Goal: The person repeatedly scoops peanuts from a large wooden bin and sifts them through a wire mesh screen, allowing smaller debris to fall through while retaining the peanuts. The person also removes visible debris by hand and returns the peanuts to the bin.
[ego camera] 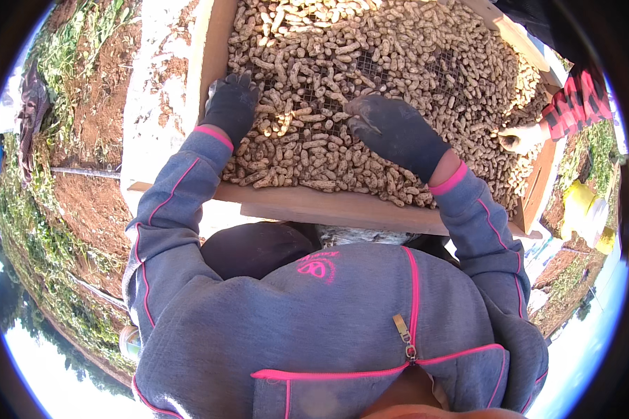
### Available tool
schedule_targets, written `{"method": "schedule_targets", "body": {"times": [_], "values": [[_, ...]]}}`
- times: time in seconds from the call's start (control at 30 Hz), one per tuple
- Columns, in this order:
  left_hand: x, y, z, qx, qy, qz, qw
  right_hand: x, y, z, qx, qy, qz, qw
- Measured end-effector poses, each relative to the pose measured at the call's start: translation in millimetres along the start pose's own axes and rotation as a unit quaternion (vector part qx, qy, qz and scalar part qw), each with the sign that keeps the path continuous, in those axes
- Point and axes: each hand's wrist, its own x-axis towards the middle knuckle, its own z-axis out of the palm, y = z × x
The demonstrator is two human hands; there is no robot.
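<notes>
Unshelled peanuts (314, 162) lie spread over a wire mesh screen (309, 94) inside a wooden frame (304, 198). My left hand (232, 107), in a dark glove, rests at the frame's left side board, its fingers on peanuts by the inner edge; whether it grips any cannot be told. Nearer the middle, my right hand (396, 128), gloved too, is over the peanuts with its fingers curled and pointing left. Its fingertips touch or nearly touch peanuts beside a patch of bare mesh. What lies under its palm is hidden.
Another person's hand (521, 139), with a red and black checked sleeve (579, 105), reaches over the peanuts at the right. Beyond the frame's right side stands a yellow container (579, 207). Reddish soil (91, 115) and green plants (65, 52) lie to the left.
</notes>
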Motion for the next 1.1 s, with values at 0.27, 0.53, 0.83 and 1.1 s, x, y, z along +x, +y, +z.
{"method": "schedule_targets", "body": {"times": [0.27,0.53,0.83,1.1], "values": [[-29,1,54,0.054,0.07,0.031,0.996,-2,-29,-54,-0.229,-0.208,-0.067,0.949],[-18,6,32,0.008,-0.023,-0.042,0.999,-15,-99,-122,-0.265,-0.228,-0.116,0.93],[-30,-7,13,-0.51,0.251,0.035,0.822,-6,-210,-148,-0.161,-0.037,-0.317,0.934],[-44,5,-12,-0.847,0.087,0.034,0.524,-6,-220,-128,-0.181,-0.041,-0.293,0.938]]}}
